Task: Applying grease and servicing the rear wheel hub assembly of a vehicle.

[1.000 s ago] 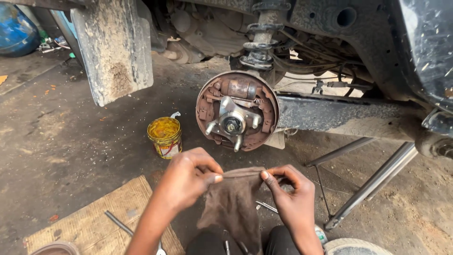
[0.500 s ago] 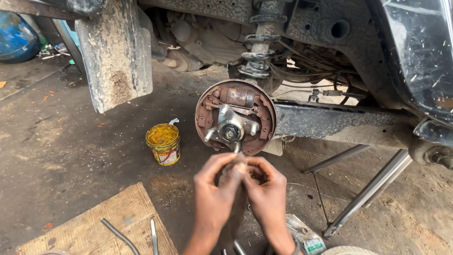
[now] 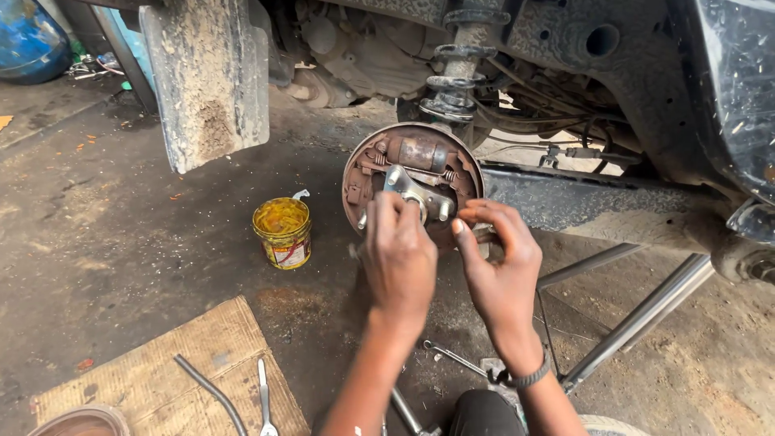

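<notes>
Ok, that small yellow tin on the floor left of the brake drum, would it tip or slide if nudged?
The yellow tin looks squat with a flat base, so it probably slides rather than tips. It stands open and seems filled near the rim, so likely heavy for its size. Its smeared side may feel slippery. It stands clear of the left hand.

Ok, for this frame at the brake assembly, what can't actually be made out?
- Head view: the lower part of the brake assembly is hidden behind the left hand and right hand.
- Whether either hand grips anything: fingers curl away from the camera.
- The tin's label: too small.
- The round thing at bottom left and the tools on the board: cut by the bottom edge.
</notes>
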